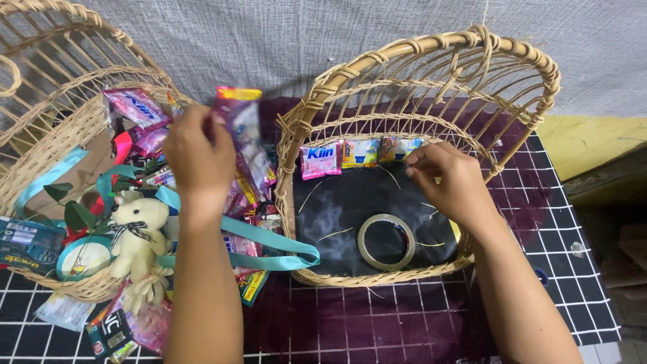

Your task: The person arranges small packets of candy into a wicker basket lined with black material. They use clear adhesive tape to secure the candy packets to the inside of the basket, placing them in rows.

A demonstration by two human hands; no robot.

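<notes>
A: How far along?

B: Three sachets (360, 154) stand in a row at the far wall of the right basket (404, 276), on black lining w/ a tape roll (385, 241) nearer. Most of the row looks unfilled; left basket (40, 121) holds many packets, ribbon, a small teddy (138, 232).

A: Hands?

B: Left hand (200, 156) is clenched round a purple packet strip (244, 135), lifted btwn baskets. Right hand (448, 180) pinches at the rightmost sachet, fingers nearly closed on its edge.

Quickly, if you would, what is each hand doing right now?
Left hand: closed on a purple sachet strip.
Right hand: fingertips pinched at the sachets in the wicker basket.
</notes>
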